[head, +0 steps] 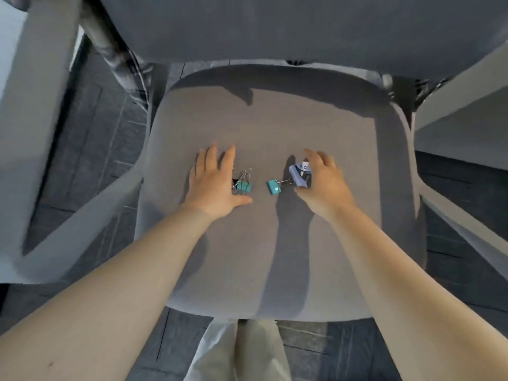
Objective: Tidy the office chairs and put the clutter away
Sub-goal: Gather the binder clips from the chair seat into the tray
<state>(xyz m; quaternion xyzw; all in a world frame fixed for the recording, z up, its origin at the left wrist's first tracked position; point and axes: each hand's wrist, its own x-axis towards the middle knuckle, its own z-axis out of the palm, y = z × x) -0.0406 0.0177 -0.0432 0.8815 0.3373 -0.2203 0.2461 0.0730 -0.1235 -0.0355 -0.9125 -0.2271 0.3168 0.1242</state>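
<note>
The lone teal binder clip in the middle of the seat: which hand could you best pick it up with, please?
Right. The right hand is closer; its fingers curl around the lavender clip touching the teal binder clip.

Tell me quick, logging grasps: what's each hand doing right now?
Left hand: open, flat on the seat beside teal clips.
Right hand: fingers closed on a purple clip.

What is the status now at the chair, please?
Left hand open, flat over teal clips. Right hand fingers on purple item. One teal clip loose between. Nothing blocking.
</note>
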